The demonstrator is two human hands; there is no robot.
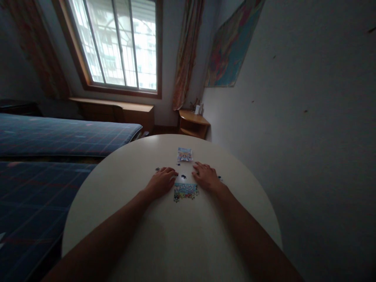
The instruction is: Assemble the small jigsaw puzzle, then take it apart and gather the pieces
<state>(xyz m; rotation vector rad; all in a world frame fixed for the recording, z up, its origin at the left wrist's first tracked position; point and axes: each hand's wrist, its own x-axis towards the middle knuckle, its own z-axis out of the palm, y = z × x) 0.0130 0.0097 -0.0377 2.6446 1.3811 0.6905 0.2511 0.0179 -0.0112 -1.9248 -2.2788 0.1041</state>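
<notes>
A partly joined jigsaw puzzle (pixel 186 190) with a colourful picture lies on the round white table (pixel 164 243), between my forearms. My left hand (pixel 163 180) rests on the table at its upper left, fingers stretched out and a small dark spot at the fingertips. On the other side, my right hand (pixel 205 174) lies with its fingers apart, just above the puzzle's right corner. A loose dark puzzle piece (pixel 183 176) sits between the hands. Another piece (pixel 158 169) is beyond my left hand, and one more (pixel 220 178) lies beside my right wrist.
A small picture card (pixel 185 154) lies farther back on the table, with a tiny piece (pixel 178 164) in front of it. A bed (pixel 58 137) with a plaid cover stands left. The wall (pixel 308 156) runs along the right, and a corner shelf (pixel 194 117) stands behind.
</notes>
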